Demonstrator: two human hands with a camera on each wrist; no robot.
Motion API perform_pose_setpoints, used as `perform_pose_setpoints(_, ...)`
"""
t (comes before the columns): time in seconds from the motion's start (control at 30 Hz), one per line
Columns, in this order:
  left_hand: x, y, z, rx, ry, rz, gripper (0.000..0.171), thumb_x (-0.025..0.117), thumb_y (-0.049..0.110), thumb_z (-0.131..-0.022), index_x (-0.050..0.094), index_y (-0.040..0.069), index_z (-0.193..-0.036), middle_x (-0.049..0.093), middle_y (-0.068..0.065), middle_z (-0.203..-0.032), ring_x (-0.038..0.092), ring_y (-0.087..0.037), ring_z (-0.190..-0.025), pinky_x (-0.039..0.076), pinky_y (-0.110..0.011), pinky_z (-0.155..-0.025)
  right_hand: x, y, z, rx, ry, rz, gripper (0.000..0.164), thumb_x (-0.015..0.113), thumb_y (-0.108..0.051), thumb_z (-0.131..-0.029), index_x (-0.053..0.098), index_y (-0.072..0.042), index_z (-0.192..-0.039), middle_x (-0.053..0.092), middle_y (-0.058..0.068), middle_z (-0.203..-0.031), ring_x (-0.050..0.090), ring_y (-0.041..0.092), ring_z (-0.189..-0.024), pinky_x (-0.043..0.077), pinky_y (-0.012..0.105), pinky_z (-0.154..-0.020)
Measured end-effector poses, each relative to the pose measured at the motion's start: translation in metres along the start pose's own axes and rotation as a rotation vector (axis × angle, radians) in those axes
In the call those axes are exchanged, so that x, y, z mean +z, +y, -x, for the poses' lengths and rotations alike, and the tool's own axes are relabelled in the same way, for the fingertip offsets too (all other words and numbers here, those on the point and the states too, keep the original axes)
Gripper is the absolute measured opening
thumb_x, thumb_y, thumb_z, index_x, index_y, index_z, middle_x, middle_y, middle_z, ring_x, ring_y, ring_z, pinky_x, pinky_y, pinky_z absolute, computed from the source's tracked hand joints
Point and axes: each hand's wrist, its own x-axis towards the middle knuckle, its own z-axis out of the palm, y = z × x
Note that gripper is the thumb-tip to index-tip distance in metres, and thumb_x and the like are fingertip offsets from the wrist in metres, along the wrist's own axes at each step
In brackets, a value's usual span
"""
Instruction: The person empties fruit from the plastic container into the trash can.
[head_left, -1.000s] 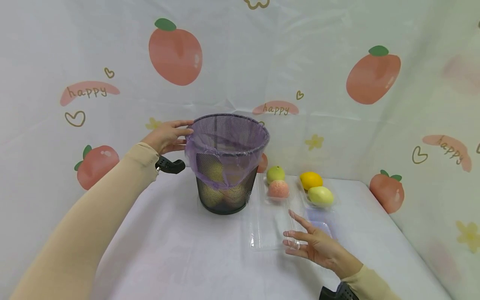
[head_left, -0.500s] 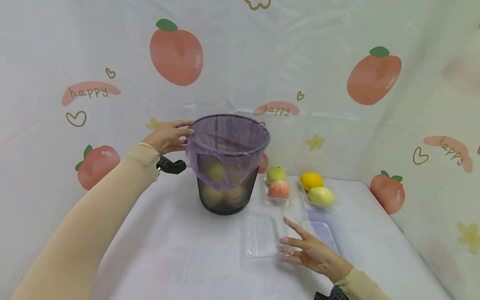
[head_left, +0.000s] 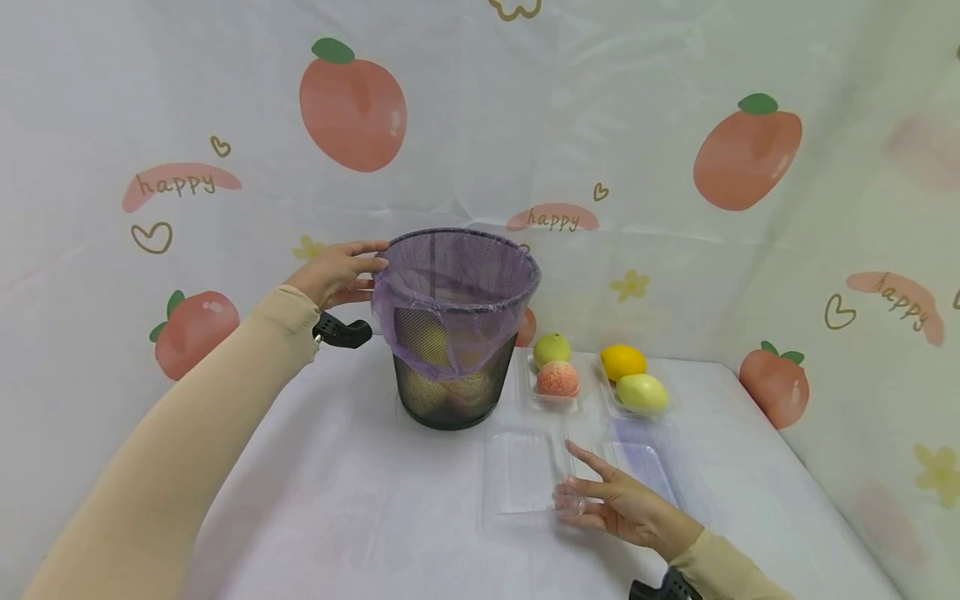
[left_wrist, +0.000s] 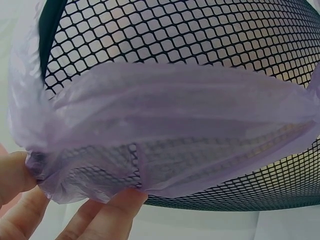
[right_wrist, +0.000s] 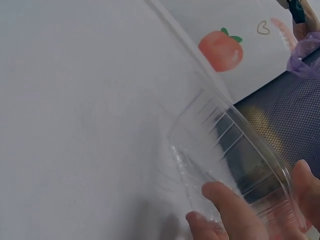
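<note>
A black mesh wastebasket stands upright, lined with a purple plastic bag folded over its rim. My left hand grips the basket's left rim through the bag. In the left wrist view, fingers press bunched bag film against the edge. Yellowish round shapes show through the mesh. My right hand holds the right side of a clear plastic box, low over the table in front of the basket. In the right wrist view, its ribbed wall lies between spread fingers and thumb.
Right of the basket, a clear tray holds a green fruit and a peach. Another holds two lemon-shaped fruits, one orange-yellow, one pale yellow. A bluish clear container lies behind my right hand. A printed cloth hangs behind.
My right hand has moved slightly left and toward me, bringing the clear box down to a flatter position, away from the peach. The left hand has stayed at the rim.
</note>
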Motion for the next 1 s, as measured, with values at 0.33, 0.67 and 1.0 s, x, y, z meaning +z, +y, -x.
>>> perform_pose_setpoints(0.33, 0.000, -0.001, 0.000, 0.003, -0.003, 0.018, 0.058, 0.048, 0.017, -0.103, 0.023, 0.017, -0.155, 0.021, -0.016, -0.158, 0.033, -0.036, -0.141, 0.038, -0.042, -0.111, 0.002, -0.004, -0.002, 0.018, -0.014, 0.077, 0.081, 0.057, -0.006, -0.098, 0.001, -0.011, -0.156, 0.048, 0.022, -0.122, 0.069, 0.023, -0.092, 0.058, 0.028, -0.081)
perform_pose_setpoints(0.67, 0.000, 0.000, 0.000, -0.004, 0.003, 0.024, 0.058, 0.048, 0.017, -0.103, 0.023, 0.017, -0.155, 0.022, -0.016, -0.158, 0.033, -0.036, -0.141, 0.038, -0.041, -0.111, 0.009, 0.001, -0.007, 0.063, 0.049, 0.110, 0.080, 0.058, 0.000, -0.095, 0.006, -0.008, -0.156, 0.045, 0.021, -0.114, 0.066, 0.025, -0.093, 0.057, 0.039, -0.085)
perform_pose_setpoints(1.0, -0.001, 0.000, -0.002, -0.004, -0.001, 0.027, 0.058, 0.048, 0.018, -0.103, 0.024, 0.018, -0.155, 0.025, -0.015, -0.157, 0.036, -0.034, -0.139, 0.053, -0.025, -0.090, 0.010, 0.000, -0.006, 0.066, 0.051, 0.134, 0.080, 0.058, -0.002, -0.096, 0.005, -0.009, -0.156, 0.046, 0.020, -0.113, 0.066, 0.023, -0.091, 0.057, 0.044, -0.085)
